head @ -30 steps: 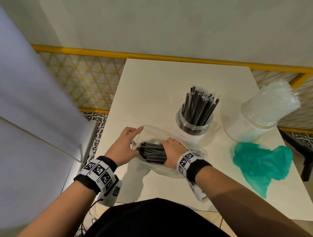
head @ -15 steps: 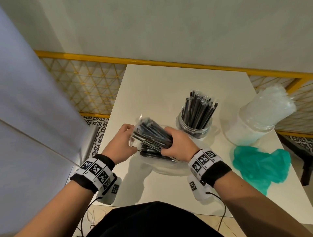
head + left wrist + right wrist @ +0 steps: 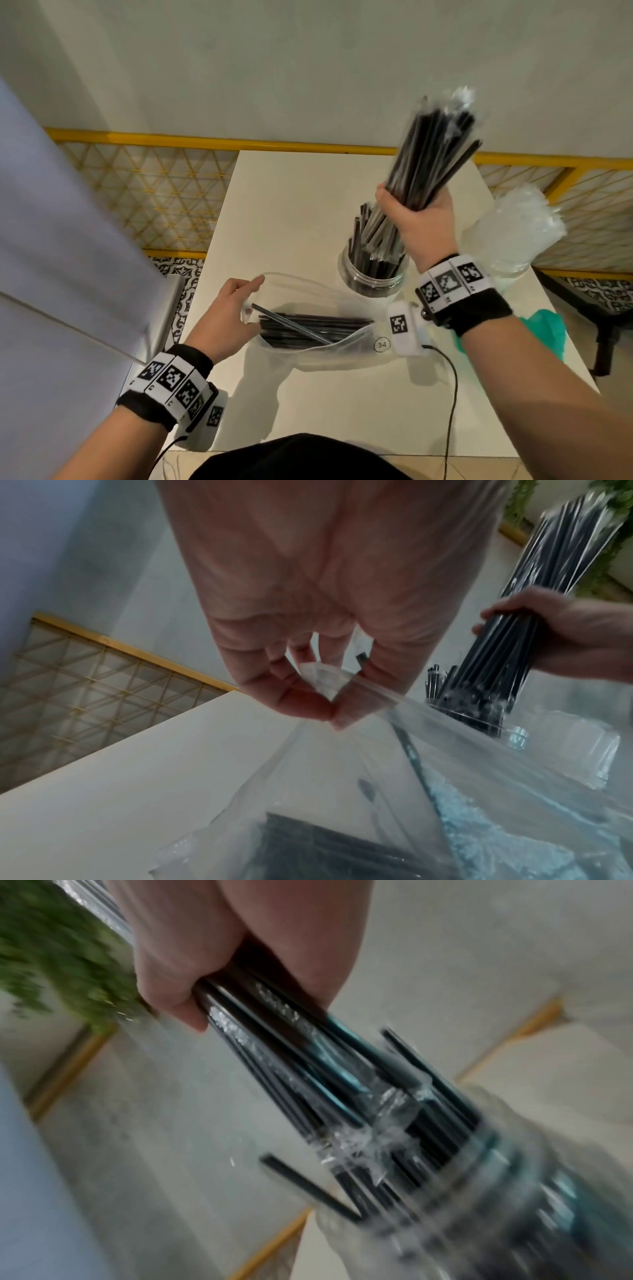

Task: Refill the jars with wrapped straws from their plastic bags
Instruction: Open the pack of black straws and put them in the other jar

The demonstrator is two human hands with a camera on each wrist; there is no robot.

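My right hand [image 3: 416, 212] grips a thick bundle of wrapped black straws [image 3: 430, 147] upright, its lower ends entering the clear jar [image 3: 373, 277], which holds other black straws. In the right wrist view the bundle [image 3: 308, 1074] runs from my fist down into the jar mouth [image 3: 479, 1191]. My left hand [image 3: 236, 305] pinches the rim of the clear plastic bag [image 3: 315, 349] lying on the white table [image 3: 308, 205]; the pinch [image 3: 329, 712] shows in the left wrist view. More black straws [image 3: 308, 329] lie in the bag.
A second jar [image 3: 507, 240] packed with clear-wrapped straws stands at the right. A crumpled teal bag [image 3: 544, 325] lies near the right edge. A yellow lattice railing [image 3: 154, 192] runs behind and left of the table. A cable [image 3: 452, 394] trails from my right wrist.
My right hand lifted the bundle of straws out of the bag and carried it up and right over the jar. My left hand stayed on the bag's rim.
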